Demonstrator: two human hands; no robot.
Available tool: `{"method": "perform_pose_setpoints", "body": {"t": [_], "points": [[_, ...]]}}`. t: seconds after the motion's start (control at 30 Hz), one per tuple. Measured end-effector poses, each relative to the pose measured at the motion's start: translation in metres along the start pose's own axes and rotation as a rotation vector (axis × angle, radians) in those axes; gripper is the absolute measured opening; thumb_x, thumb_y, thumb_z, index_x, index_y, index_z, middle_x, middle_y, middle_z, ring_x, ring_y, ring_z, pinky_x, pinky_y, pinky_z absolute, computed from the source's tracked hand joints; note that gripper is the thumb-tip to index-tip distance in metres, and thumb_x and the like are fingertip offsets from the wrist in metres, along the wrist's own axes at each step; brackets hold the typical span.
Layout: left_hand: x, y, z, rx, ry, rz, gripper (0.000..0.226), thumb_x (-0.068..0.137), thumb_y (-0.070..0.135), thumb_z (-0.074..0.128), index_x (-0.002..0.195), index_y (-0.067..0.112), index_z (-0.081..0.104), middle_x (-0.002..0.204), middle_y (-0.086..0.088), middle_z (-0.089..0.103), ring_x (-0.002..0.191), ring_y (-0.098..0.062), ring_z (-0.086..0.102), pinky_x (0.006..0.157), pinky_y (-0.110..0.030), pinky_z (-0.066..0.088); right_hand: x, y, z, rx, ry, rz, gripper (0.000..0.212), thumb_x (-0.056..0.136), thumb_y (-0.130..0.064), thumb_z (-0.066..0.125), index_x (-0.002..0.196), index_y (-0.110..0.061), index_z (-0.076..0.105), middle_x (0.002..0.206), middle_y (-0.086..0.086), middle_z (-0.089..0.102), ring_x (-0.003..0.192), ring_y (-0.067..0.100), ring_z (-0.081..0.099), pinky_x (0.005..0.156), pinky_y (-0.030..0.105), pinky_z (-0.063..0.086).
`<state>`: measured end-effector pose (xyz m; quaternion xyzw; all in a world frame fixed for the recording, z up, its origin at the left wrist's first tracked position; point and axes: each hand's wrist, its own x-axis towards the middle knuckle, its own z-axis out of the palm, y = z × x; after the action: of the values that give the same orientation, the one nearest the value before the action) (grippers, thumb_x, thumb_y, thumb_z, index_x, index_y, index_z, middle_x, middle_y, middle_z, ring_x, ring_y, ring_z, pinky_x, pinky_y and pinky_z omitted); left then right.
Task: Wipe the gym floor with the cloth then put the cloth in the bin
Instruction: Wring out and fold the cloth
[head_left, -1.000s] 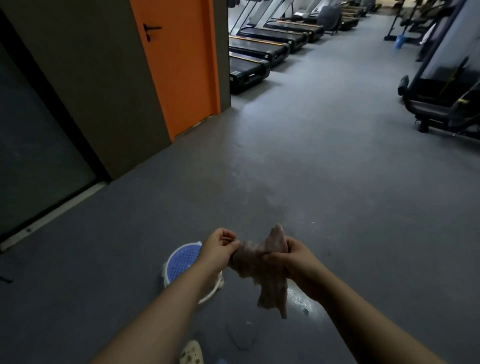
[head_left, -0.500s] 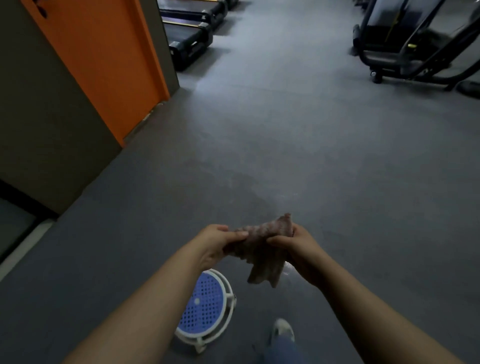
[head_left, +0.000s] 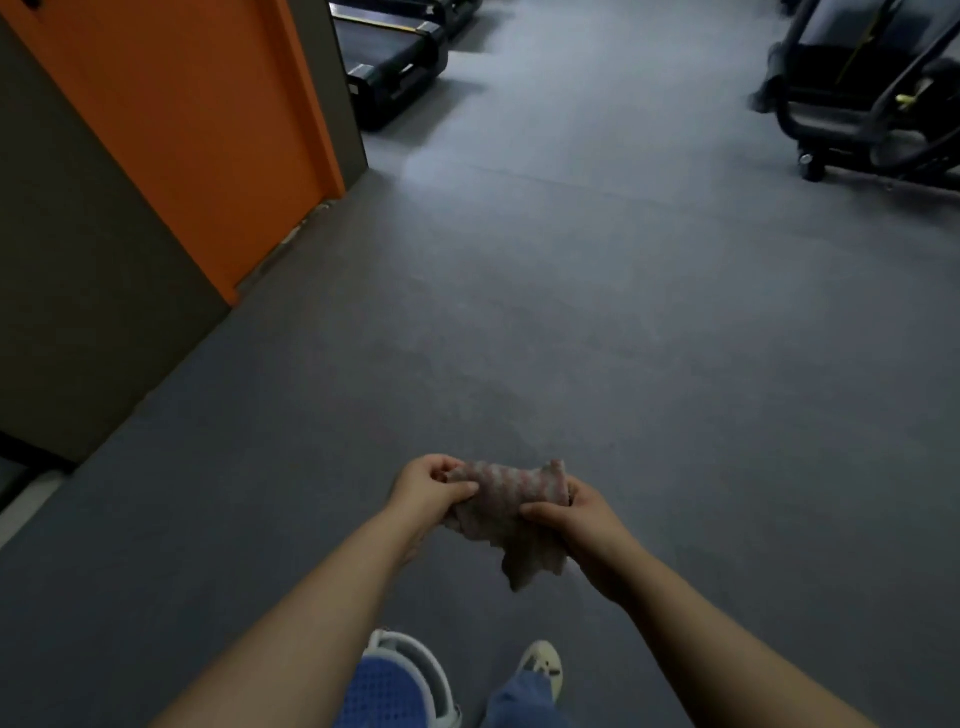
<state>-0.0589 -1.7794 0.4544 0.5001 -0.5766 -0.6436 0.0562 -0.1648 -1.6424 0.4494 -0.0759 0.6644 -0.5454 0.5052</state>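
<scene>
- Moved since 0.5 s ago: cloth (head_left: 506, 512) now spread wider between the 2 hands; bin (head_left: 410, 675) lower in view, partly behind the left forearm.
- Left hand (head_left: 428, 488): fingers curled, pinching the cloth's left edge.
- Right hand (head_left: 574, 514): thumb and fingers clamped on the cloth's right edge.
- Cloth: held in the air above the grey floor (head_left: 623, 338), ahead of the bin, lower corner hanging.
- Shoe (head_left: 543, 665): just right of the bin.
- Orange door (head_left: 197, 119): well beyond the bin, leftward.

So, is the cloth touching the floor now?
Apart. The head view shows the cloth held up between the left hand and right hand, its lowest corner hanging free above the floor.
</scene>
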Motion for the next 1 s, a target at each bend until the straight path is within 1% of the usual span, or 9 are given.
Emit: {"method": "perform_pose_setpoints", "body": {"t": [0.1,0.23,0.43,0.63,0.7,0.8,0.87,0.93,1.0], "points": [[0.043,0.011,0.003,-0.054,0.053,0.034,0.021,0.085,-0.001,0.064,0.074,0.014,0.055,0.072,-0.004,0.056,0.064,-0.014,0.053,0.047,-0.021,0.046,0.043,-0.015,-0.006,-0.017,-0.003,0.006,0.019,0.083,0.008,0.061,0.092,-0.009,0.062,0.085,0.013,0.070,0.078,0.027,0.066,0.079,0.043,0.053],[0.094,0.013,0.000,-0.065,0.110,0.053,0.026,0.086,-0.002,0.063,0.069,0.013,0.051,0.068,-0.004,0.053,0.062,-0.014,0.050,0.047,-0.017,0.046,0.094,-0.018,-0.006,-0.011,0.023,0.034,0.018,0.084,0.007,0.059,0.093,-0.009,0.061,0.084,0.015,0.066,0.078,0.029,0.060,0.073,0.042,0.046],[0.187,-0.005,-0.007,0.025,0.046,0.062,0.028,0.081,-0.004,0.067,0.065,0.012,0.051,0.072,0.000,0.057,0.069,-0.014,0.053,0.064,-0.021,0.044,0.173,0.015,-0.002,0.016,0.104,0.052,0.022,0.084,0.007,0.058,0.103,-0.004,0.060,0.094,0.018,0.068,0.083,0.028,0.065,0.079,0.040,0.055],[0.306,-0.064,-0.002,0.153,-0.154,0.062,0.033,0.075,-0.019,0.064,0.070,0.010,0.050,0.090,-0.009,0.058,0.093,-0.024,0.055,0.072,-0.026,0.049,0.261,0.087,0.006,0.090,0.222,0.063,0.021,0.086,0.008,0.056,0.107,0.002,0.057,0.085,0.015,0.068,0.066,0.020,0.067,0.056,0.027,0.056],[0.340,-0.087,0.002,0.203,-0.203,0.066,0.036,0.072,-0.024,0.062,0.084,0.008,0.054,0.099,-0.014,0.055,0.097,-0.025,0.053,0.080,-0.033,0.047,0.292,0.115,0.008,0.088,0.264,0.070,0.023,0.088,0.007,0.053,0.110,0.002,0.058,0.090,0.017,0.068,0.073,0.024,0.066,0.064,0.031,0.057],[0.390,-0.129,0.006,0.258,-0.275,0.050,0.035,0.078,-0.019,0.062,0.110,-0.003,0.058,0.099,-0.012,0.058,0.096,-0.022,0.055,0.079,-0.028,0.047,0.337,0.155,0.013,0.067,0.301,0.098,0.025,0.088,0.005,0.047,0.111,0.003,0.057,0.089,0.018,0.066,0.074,0.024,0.062,0.063,0.030,0.052],[0.420,-0.156,0.009,0.305,-0.286,0.064,0.017,0.086,-0.007,0.060,0.103,-0.003,0.062,0.086,-0.010,0.061,0.089,-0.022,0.056,0.076,-0.029,0.048,0.363,0.178,0.015,0.045,0.296,0.101,0.026,0.089,0.004,0.044,0.112,0.004,0.057,0.094,0.025,0.065,0.077,0.028,0.061,0.066,0.035,0.050],[0.445,-0.182,0.013,0.313,-0.256,0.060,0.006,0.093,0.002,0.054,0.097,0.003,0.059,0.087,-0.011,0.059,0.084,-0.022,0.056,0.077,-0.033,0.050,0.387,0.197,0.017,0.060,0.287,0.091,0.026,0.090,0.003,0.043,0.111,0.005,0.059,0.102,0.028,0.065,0.085,0.030,0.061,0.078,0.044,0.051],[0.463,-0.201,0.017,0.266,-0.258,0.057,0.007,0.097,0.005,0.047,0.093,0.009,0.051,0.087,-0.010,0.056,0.075,-0.016,0.054,0.065,-0.025,0.051,0.408,0.216,0.019,0.131,0.270,0.089,0.024,0.092,0.003,0.043,0.109,0.004,0.059,0.100,0.027,0.064,0.088,0.033,0.060,0.087,0.050,0.049]]}}
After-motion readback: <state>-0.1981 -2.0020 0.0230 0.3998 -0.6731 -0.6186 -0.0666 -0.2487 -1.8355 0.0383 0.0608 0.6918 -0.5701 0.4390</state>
